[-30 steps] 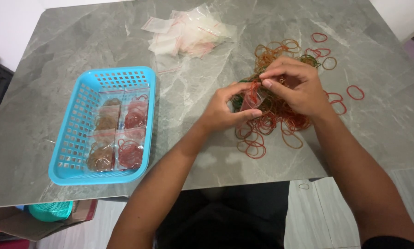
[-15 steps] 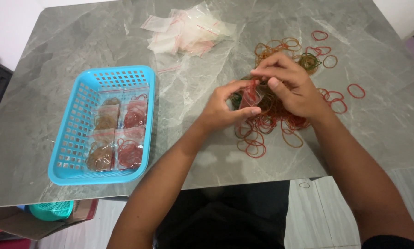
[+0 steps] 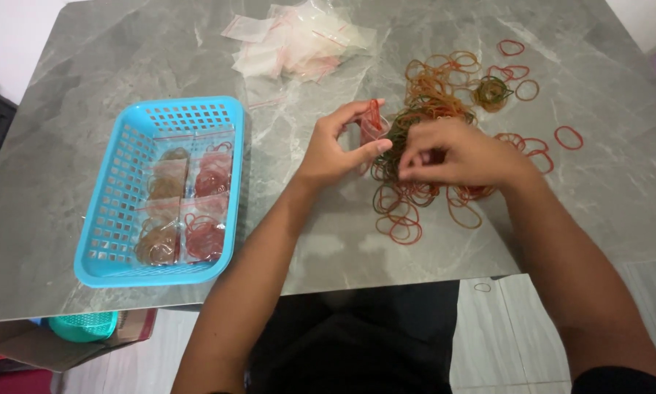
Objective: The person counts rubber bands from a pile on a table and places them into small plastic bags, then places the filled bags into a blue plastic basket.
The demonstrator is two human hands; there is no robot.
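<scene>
1. Left hand (image 3: pixel 335 149): fingers clamped on small clear bag (image 3: pixel 372 125) holding red bands, pinched between thumb and fingertips.
2. Right hand (image 3: pixel 463 155): fingertips pinched together over rubber band pile (image 3: pixel 430 102), just beside bag.

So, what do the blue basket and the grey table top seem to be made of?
Blue rectangular basket: probably moulded plastic, with an even glossy colour and a regular grid of holes. Grey table top: looks like polished marble or a stone imitation, with pale veins and a soft sheen.
</scene>
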